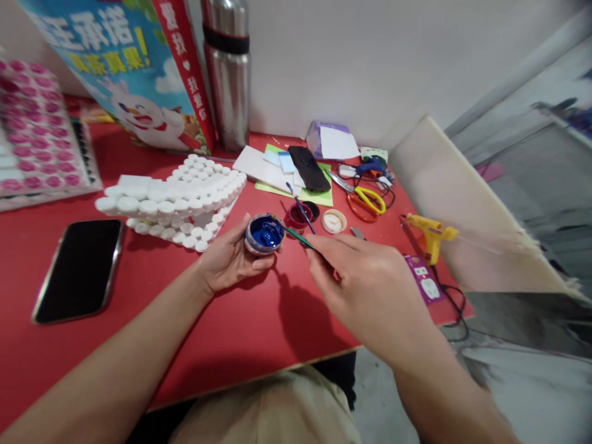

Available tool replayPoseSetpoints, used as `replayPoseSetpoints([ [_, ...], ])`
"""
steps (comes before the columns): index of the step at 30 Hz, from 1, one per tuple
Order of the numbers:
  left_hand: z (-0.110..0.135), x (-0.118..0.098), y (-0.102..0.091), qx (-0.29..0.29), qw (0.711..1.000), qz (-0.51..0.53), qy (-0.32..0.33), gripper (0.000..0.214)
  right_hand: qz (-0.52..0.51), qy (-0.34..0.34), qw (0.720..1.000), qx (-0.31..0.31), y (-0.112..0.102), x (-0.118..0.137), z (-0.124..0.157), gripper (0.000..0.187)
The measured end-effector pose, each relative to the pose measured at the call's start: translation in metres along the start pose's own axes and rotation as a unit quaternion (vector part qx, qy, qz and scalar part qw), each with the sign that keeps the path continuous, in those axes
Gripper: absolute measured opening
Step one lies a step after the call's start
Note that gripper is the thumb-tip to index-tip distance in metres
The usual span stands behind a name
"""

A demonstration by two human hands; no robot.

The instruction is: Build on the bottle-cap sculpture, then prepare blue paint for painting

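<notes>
In my left hand is a small round jar of blue paint, tilted a little so its inside shows. My right hand grips a green-handled paintbrush, and its front end reaches the jar's right rim. Just behind stands a jar of dark red paint, with a blue paintbrush leaning across it. A pale round lid lies to the right of the red jar. Left of my left hand sits a white structure made of many small round caps.
On the red table are a phone, scissors, a yellow glue gun and a purple power strip. A second phone lies on papers. Behind stand a steel flask and a printed box.
</notes>
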State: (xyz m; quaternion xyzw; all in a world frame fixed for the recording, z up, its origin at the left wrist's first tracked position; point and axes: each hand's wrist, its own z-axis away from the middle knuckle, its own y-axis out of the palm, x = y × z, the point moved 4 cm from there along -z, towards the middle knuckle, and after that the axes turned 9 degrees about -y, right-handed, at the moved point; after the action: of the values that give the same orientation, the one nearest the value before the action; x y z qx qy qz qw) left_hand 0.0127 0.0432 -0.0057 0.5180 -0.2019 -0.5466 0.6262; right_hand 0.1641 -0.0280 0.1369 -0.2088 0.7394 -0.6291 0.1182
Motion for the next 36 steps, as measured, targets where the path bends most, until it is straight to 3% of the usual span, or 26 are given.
replayPoseSetpoints([
  [7, 0.002, -0.001, -0.003, 0.006, 1.000, -0.012, 0.002, 0.058, -0.020, -0.022, 0.999, -0.037, 0.001, 0.002, 0.003, 0.028],
  [17, 0.002, -0.001, -0.009, 0.009, 0.999, -0.035, 0.002, 0.047, -0.040, -0.043, 0.998, -0.027, -0.003, -0.001, 0.003, 0.027],
  [36, 0.003, 0.001, -0.015, -0.036, 0.996, -0.076, -0.026, 0.058, -0.053, -0.063, 0.997, 0.006, -0.002, -0.004, 0.002, 0.032],
])
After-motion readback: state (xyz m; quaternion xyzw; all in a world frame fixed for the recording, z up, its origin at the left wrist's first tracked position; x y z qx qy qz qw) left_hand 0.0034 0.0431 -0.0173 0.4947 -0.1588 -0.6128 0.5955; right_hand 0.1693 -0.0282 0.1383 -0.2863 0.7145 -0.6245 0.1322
